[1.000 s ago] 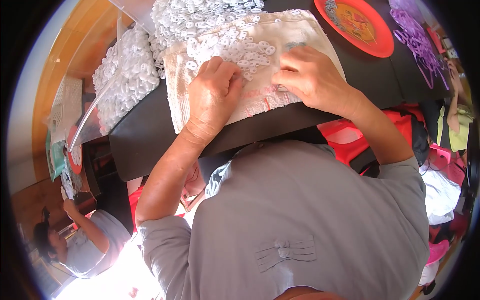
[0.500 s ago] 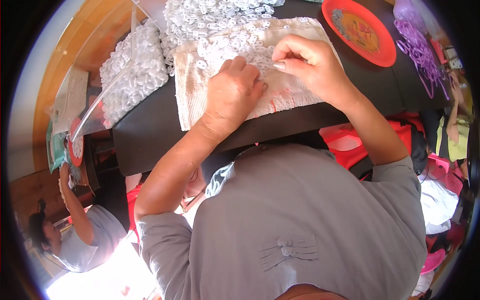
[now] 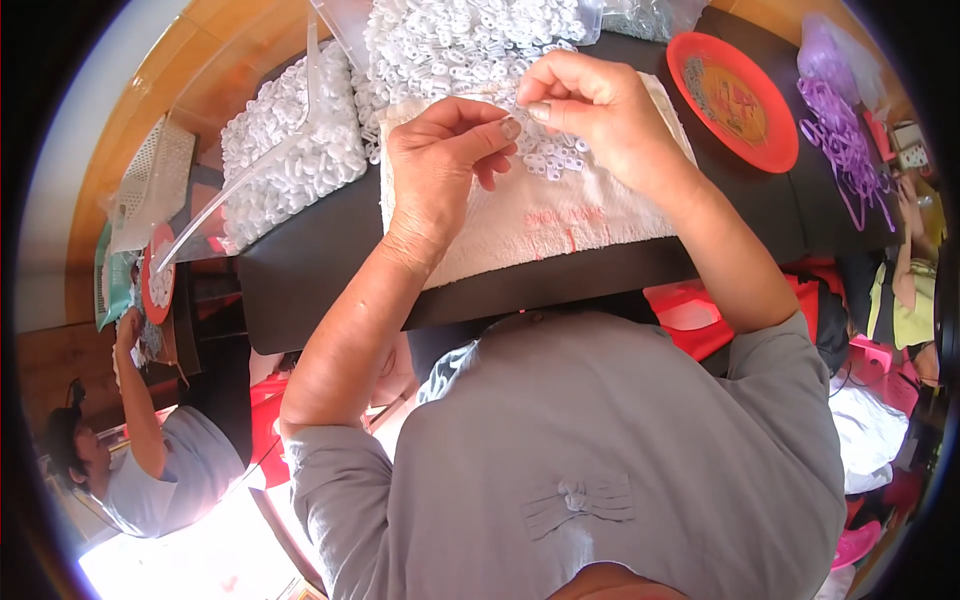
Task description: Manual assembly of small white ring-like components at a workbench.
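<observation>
Above a cream cloth [image 3: 500,245] my two hands are close together, fingertips nearly meeting. My left hand [image 3: 445,165] has its thumb and forefinger pinched, with the other fingers curled loosely. From the right, my right hand [image 3: 600,105] also pinches with thumb and forefinger. Whatever sits in either pinch is too small or hidden to make out. Just beneath the hands, small white plastic pieces [image 3: 553,163] with oval holes lie scattered on the cloth. Behind them a big heap of the same white pieces [image 3: 450,45] spills from a clear container.
A clear bag of white pieces [image 3: 290,150] stands at the left. On the black table [image 3: 320,290], a red oval tray [image 3: 785,140] holds small grey bits, with purple ribbon strips [image 3: 845,130] further right. Other people [image 3: 175,460] sit at both sides.
My left hand has lifted off the pieces and turned, its fingertips coming up to my right hand's. My right hand has shifted slightly left and up. The whole view has shifted a little.
</observation>
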A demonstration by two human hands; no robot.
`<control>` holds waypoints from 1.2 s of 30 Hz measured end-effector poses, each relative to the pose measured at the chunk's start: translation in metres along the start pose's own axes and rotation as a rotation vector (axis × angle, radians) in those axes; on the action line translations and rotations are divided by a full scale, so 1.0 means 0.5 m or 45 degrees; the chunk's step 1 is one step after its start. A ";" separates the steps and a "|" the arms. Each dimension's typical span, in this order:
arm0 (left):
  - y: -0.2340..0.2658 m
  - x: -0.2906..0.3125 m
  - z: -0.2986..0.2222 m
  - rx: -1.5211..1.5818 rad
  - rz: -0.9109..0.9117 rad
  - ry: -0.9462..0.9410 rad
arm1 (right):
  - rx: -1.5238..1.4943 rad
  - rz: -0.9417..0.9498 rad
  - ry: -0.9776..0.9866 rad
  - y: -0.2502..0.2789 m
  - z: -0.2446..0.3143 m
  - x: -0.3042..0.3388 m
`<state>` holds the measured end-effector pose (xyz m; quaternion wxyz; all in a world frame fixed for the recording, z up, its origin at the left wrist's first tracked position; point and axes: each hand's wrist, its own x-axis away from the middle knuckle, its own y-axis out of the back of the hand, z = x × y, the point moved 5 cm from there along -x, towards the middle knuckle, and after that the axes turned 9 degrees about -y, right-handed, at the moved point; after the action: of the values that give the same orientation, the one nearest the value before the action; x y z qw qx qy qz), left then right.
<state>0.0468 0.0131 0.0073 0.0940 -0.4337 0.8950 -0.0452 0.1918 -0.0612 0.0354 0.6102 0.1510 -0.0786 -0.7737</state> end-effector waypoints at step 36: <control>0.021 0.011 0.033 0.446 -0.145 0.016 | 0.073 0.008 0.253 -0.029 -0.025 0.002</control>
<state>0.0389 0.0153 -0.0111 0.1599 -0.4603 0.8480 -0.2084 0.1823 -0.0578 0.0191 0.6128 0.2440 -0.0401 -0.7505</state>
